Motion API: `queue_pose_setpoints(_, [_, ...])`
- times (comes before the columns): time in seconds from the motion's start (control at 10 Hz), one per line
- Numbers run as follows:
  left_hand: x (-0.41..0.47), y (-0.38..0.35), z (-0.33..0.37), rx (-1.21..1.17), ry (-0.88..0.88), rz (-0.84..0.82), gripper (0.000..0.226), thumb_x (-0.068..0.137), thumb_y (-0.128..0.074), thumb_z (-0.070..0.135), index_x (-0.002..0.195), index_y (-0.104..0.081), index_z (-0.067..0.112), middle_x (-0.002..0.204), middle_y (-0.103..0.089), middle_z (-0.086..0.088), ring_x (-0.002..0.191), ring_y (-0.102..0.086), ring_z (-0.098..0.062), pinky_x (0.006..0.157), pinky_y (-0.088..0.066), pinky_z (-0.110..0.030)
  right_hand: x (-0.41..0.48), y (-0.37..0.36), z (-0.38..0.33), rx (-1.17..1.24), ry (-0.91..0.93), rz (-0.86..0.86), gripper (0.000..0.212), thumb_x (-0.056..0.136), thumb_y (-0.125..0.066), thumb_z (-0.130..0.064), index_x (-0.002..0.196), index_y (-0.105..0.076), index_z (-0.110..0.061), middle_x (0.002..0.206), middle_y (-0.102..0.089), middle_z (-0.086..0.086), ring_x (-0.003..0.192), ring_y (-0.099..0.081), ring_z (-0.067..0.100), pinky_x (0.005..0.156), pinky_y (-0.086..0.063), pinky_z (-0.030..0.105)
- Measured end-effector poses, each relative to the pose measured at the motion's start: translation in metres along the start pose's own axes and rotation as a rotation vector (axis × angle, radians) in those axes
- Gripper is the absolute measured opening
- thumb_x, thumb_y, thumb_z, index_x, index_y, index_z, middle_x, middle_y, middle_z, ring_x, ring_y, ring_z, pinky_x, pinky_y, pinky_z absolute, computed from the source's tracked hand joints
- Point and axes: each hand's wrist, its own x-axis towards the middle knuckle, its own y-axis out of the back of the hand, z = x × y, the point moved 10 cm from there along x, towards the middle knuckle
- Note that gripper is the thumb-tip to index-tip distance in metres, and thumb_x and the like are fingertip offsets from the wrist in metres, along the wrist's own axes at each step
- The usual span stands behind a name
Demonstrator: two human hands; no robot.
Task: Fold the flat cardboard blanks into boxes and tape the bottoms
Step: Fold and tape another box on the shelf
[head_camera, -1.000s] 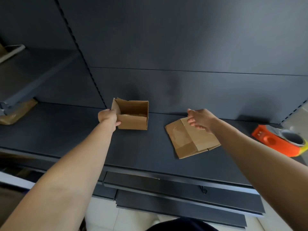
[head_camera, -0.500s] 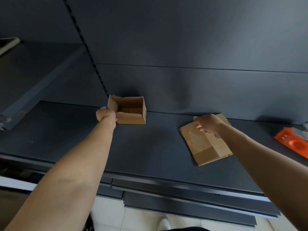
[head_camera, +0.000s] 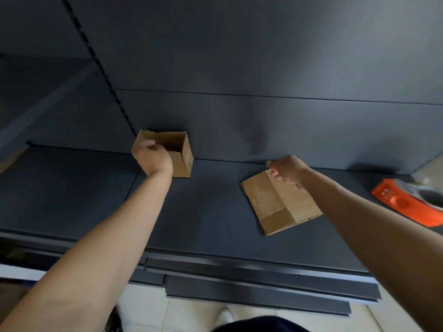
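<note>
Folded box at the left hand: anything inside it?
Only bare cardboard walls show inside the folded box; the left hand covers its near-left corner, and the floor is in shadow.

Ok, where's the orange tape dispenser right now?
The orange tape dispenser lies at the far right edge of the head view on the dark shelf, to the right of the flat cardboard blank and apart from it.

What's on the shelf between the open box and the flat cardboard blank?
Nothing. In the head view, only bare dark shelf separates the open box from the flat blank.
</note>
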Motion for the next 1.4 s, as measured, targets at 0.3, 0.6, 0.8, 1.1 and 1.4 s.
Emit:
queue_pose_setpoints(0.3, [-0.174, -0.140, -0.067, 0.433, 0.231, -0.938, 0.039, 0.092, -0.060, 0.015, 0.129, -0.049, 0.007, 0.128, -0.052, -0.013, 0.113, -0.053, -0.027, 0.092, -0.047, -0.041, -0.001, 0.043, 0.071, -0.202, -0.139, 0.080, 0.047, 0.092, -0.058, -0.035, 0.125, -0.057, -0.001, 0.103, -0.058, 0.009, 0.093, -0.055, 0.023, 0.078, -0.043, 0.028])
queue_pose_setpoints(0.6, [-0.228, -0.160, -0.093, 0.359, 0.463, -0.906, 0.050, 0.091, -0.063, 0.015, 0.136, -0.041, 0.009, 0.143, -0.041, -0.011, 0.129, -0.041, -0.033, 0.096, -0.048, -0.046, -0.009, 0.060, 0.147, -0.133, -0.303, 0.067, 0.049, 0.092, -0.058, -0.025, 0.132, -0.045, 0.000, 0.111, -0.051, 0.010, 0.097, -0.050, 0.024, 0.078, -0.042, 0.030])
queue_pose_setpoints(0.8, [-0.246, -0.171, -0.074, 0.340, 0.457, -0.945, 0.057, 0.086, -0.069, 0.028, 0.136, -0.045, 0.015, 0.141, -0.046, -0.006, 0.119, -0.049, -0.027, 0.089, -0.046, -0.040, -0.016, 0.100, 0.137, 0.038, -0.226, 0.074, 0.021, 0.088, -0.062, -0.017, 0.106, -0.063, -0.007, 0.090, -0.055, 0.007, 0.062, -0.055, 0.019, 0.045, -0.042, 0.023])
queue_pose_setpoints(1.1, [-0.287, -0.203, -0.003, 0.358, 0.160, -1.158, 0.063, 0.075, -0.076, 0.046, 0.122, -0.059, 0.008, 0.128, -0.051, -0.004, 0.120, -0.048, -0.024, 0.095, -0.048, -0.039, -0.048, 0.175, 0.146, 0.239, -0.323, 0.190, 0.022, 0.084, -0.044, -0.009, 0.062, -0.048, -0.009, 0.044, -0.047, 0.006, 0.034, -0.034, 0.014, 0.034, -0.025, 0.011])
queue_pose_setpoints(1.4, [-0.287, -0.203, 0.013, 0.323, 0.096, -0.946, 0.073, 0.077, -0.076, 0.040, 0.132, -0.038, 0.010, 0.124, -0.045, -0.006, 0.109, -0.051, -0.023, 0.084, -0.055, -0.032, -0.069, 0.169, 0.157, 0.226, -0.323, -0.013, 0.062, 0.070, -0.070, -0.066, 0.096, -0.060, -0.011, 0.095, -0.065, 0.008, 0.090, -0.063, 0.023, 0.087, -0.052, 0.036])
